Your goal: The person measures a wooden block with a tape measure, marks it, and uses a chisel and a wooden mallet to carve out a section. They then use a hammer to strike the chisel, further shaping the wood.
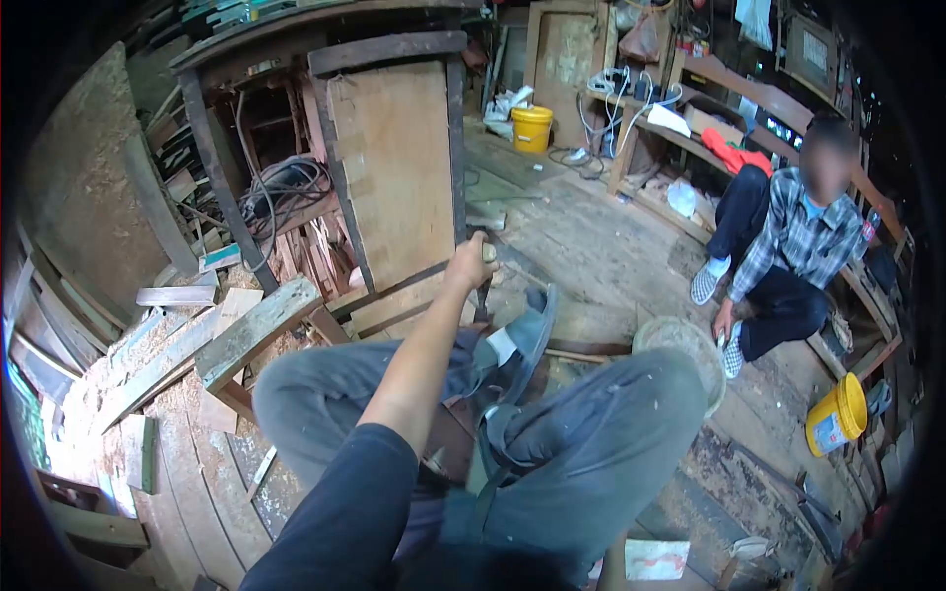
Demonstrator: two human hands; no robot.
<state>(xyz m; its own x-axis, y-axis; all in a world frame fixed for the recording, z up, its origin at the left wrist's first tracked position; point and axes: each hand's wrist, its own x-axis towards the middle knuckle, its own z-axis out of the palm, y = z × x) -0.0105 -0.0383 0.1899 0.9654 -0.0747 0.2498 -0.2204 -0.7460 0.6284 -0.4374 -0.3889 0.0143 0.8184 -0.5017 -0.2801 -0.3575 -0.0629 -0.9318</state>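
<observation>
My left hand (471,264) reaches out past my left knee, fingers wrapped round the handle of a wooden-handled tool (489,253). The pale end of that handle shows beside my fist, and a dark narrow part runs down below it toward the floor. I cannot tell what kind of tool it is. Close under the hand is my foot in a dark sandal (537,330). The upright wooden panel (399,167) of a bench stands just beyond the fist. My right hand is out of sight.
A person (793,236) sits low at the right on a wooden bench. Near my right knee stands a round pale container (680,340). Yellow buckets (532,129) stand at the back and right. Wood offcuts (261,330) and sawdust lie at left, with coiled cable (286,187) behind.
</observation>
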